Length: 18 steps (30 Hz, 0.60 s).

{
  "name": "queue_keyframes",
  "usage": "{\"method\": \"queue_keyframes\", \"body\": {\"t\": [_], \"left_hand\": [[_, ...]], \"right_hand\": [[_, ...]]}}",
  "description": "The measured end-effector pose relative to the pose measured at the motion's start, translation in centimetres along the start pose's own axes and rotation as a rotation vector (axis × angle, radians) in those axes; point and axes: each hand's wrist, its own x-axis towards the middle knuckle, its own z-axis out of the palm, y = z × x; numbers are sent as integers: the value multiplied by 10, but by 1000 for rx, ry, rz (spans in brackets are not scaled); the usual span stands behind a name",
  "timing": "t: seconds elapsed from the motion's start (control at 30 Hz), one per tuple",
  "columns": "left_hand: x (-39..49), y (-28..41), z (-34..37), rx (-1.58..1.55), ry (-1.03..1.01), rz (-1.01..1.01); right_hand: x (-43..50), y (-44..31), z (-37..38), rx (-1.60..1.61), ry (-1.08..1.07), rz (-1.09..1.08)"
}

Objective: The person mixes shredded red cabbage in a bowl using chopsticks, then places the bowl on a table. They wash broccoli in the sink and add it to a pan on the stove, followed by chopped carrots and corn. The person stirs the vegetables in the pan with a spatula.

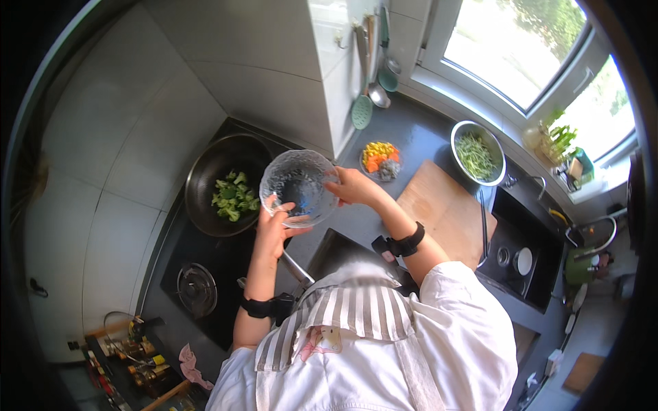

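Observation:
Between both hands I hold a clear textured glass bowl (pixel 308 172) at its rim, just right of the wok. My left hand (pixel 277 218) grips the near left side, with fingers seen against the glass. On the right rim, my right hand (pixel 352 186) has hold of the same bowl. A few small wet-looking specks show on its wall, and I see no food in it. The dark wok (pixel 205 216) sits on the black gas cooktop (pixel 231 287). Broccoli florets (pixel 234 195) lie in a heap in the wok, whose metal handle (pixel 298 268) points toward me.
A plate of diced yellow, orange and grey food (pixel 381 160) stands behind a wooden cutting board (pixel 437 210). A metal bowl of green shreds (pixel 475 156) sits near the sink (pixel 534 241). Chopsticks (pixel 483 228) rest on the board's edge. Utensils (pixel 363 110) hang by the wall corner; bottles (pixel 146 359) stand lower left.

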Motion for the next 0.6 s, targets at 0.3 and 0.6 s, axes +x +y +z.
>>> {"method": "queue_keyframes", "body": {"t": [0.3, 0.6], "left_hand": [[21, -9, 46, 327, -185, 50], [12, 14, -7, 165, 48, 304]], "right_hand": [[-99, 153, -74, 25, 506, 461], [-158, 243, -117, 162, 716, 707]]}}
